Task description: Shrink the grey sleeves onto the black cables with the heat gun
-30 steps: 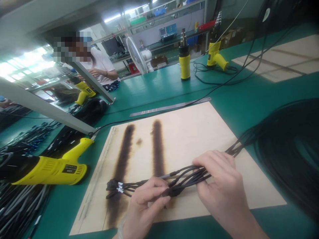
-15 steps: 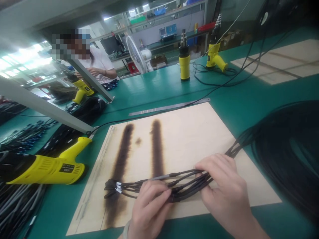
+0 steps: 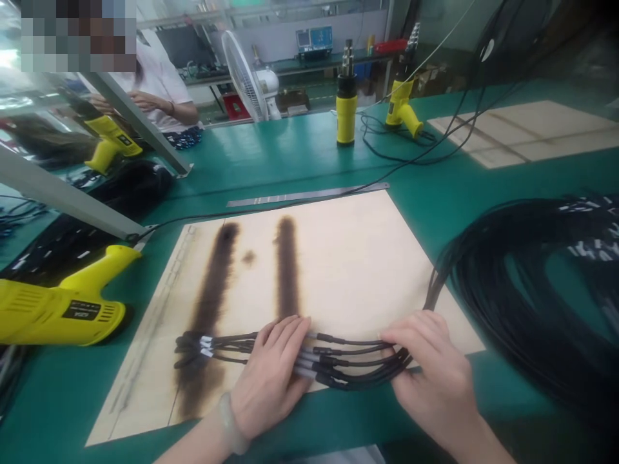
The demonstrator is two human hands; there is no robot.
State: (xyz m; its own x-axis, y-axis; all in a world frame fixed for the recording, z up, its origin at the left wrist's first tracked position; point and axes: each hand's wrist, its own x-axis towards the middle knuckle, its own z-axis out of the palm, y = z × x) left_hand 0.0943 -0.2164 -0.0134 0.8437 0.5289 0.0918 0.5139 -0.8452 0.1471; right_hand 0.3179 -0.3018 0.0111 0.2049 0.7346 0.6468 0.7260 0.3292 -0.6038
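Observation:
A bundle of black cables (image 3: 348,364) lies across the near edge of a scorched wooden board (image 3: 348,258). Their connector ends (image 3: 193,348) rest on a dark burn stripe. My left hand (image 3: 271,377) lies flat on the cables with its fingers stretched out, pressing them to the board. My right hand (image 3: 430,374) rests on the bundle further right, fingers curled over it. From there the cables run to a large black coil (image 3: 527,303) on the right.
A yellow heat gun (image 3: 62,306) lies left of the board. A steel ruler (image 3: 309,193) lies behind the board. Two more yellow heat guns (image 3: 345,109) and a fan (image 3: 246,77) stand at the back. Another person (image 3: 155,84) works at far left.
Both hands lowered the cable bundle toward the board's near edge. My left hand went from pinching the cables to lying flat on them. The view tilted down.

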